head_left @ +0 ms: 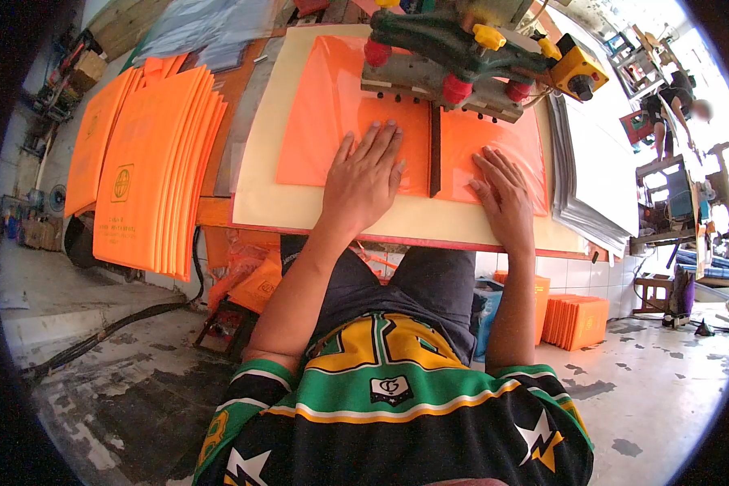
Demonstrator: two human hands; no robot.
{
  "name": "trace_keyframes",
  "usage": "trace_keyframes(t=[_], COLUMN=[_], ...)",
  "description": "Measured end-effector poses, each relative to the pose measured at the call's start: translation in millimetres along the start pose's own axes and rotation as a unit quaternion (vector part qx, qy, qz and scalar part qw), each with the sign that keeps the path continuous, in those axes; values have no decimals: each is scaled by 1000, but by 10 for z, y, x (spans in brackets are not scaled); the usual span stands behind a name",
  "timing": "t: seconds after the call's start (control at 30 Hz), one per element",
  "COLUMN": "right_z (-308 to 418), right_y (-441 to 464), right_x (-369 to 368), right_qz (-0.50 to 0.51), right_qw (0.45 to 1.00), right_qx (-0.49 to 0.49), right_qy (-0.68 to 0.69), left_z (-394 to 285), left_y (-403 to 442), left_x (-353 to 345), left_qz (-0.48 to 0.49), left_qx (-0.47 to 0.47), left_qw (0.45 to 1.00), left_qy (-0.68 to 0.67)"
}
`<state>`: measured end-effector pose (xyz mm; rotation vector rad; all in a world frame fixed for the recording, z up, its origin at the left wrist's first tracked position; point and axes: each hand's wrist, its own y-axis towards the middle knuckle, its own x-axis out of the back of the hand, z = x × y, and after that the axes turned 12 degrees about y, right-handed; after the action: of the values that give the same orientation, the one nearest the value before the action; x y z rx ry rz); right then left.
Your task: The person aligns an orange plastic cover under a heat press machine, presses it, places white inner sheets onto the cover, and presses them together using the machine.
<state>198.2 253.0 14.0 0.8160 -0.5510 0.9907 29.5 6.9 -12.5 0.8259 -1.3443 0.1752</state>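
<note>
An orange plastic folder cover [312, 121] lies spread out on a cream-coloured board [259, 194], with a dark strip [435, 154] running down between its two halves. My left hand [363, 182] rests on the left half, palm down and fingers stretched out. On the right half, my right hand [506, 198] also lies palm down with its fingers extended. Neither hand grips anything. Just beyond my fingertips, a dark green press head [441, 49] with red and yellow knobs hangs over the cover and hides part of its far edge.
Printed orange folders [150, 178] are stacked at the table's left edge, near clear plastic sheets [206, 32]. White sheets [595, 154] lie to the right. More orange folders [575, 320] stand on the floor. A yellow control box [579, 69] juts from the press. Another person [672, 109] is at far right.
</note>
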Motion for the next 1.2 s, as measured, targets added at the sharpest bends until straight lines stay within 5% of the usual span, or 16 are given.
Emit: trace_keyframes(t=[1.2], right_z=[-38], right_y=[-56], right_x=[-129], right_qz=[-94], right_qw=[989], right_qx=[-54], right_qy=[-99], left_z=[2], left_y=[-3], left_x=[43], left_qz=[-18], left_qx=[6], left_qw=[999], left_qy=[-50])
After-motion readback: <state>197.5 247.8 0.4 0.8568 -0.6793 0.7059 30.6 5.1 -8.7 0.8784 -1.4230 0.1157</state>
